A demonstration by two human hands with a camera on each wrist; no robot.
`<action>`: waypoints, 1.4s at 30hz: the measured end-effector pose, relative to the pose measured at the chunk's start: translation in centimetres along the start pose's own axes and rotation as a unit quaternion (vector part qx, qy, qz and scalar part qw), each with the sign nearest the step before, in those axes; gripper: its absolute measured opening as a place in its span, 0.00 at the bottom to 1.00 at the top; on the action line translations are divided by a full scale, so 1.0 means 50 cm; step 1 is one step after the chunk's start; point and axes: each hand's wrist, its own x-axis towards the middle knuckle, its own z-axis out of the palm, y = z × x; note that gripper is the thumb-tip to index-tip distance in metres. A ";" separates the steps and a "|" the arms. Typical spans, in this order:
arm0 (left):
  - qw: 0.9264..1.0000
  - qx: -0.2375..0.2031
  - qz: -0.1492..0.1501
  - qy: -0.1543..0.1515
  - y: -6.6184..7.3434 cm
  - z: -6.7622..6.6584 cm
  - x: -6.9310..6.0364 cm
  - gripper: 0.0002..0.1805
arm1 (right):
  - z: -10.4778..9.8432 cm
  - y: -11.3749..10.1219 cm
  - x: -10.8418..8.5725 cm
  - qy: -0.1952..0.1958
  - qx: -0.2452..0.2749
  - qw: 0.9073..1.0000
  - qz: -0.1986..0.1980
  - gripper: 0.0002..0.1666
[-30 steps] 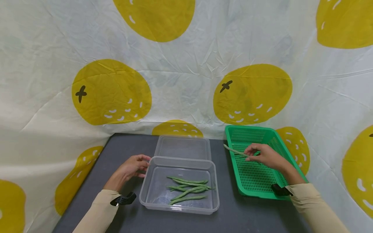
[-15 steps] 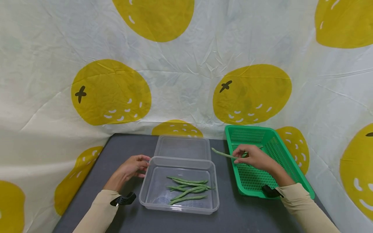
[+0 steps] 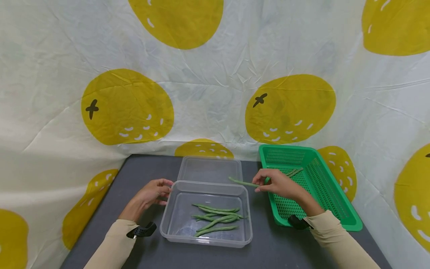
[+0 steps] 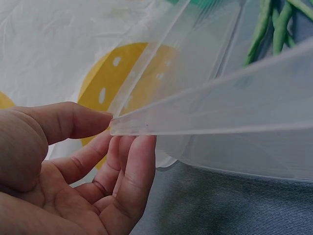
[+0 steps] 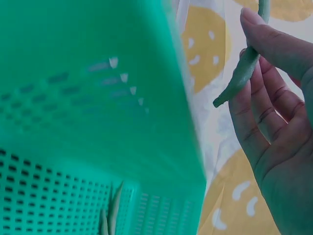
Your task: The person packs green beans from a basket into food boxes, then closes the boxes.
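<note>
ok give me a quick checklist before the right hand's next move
1. Held bean pinched by the right hand: ok.
2. Left hand on the clear container: ok, at a rim corner.
3. Lid off the clear container: ok, lying behind it.
4. Held bean resting inside the clear container: not ok, it is in the air.
5. Green basket cleared: not ok, at least two beans lie in it.
6. Firmness of the pinch: cannot tell.
</note>
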 end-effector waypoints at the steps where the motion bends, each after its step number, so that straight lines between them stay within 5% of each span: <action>1: 1.000 0.002 0.001 0.000 0.000 -0.001 0.000 0.20 | 0.004 -0.003 0.003 -0.003 0.000 1.000 -0.005 0.10; 9: 1.000 0.004 0.004 0.000 0.000 -0.001 -0.001 0.21 | 0.028 -0.028 0.025 -0.020 0.009 0.999 -0.040 0.11; 20: 1.000 0.005 0.007 -0.003 0.002 -0.002 -0.003 0.21 | 0.055 -0.048 0.053 -0.061 0.055 0.996 -0.034 0.13; 42: 1.000 -0.001 0.003 -0.002 0.000 -0.002 -0.001 0.21 | 0.079 -0.076 0.077 -0.094 0.066 0.992 -0.050 0.16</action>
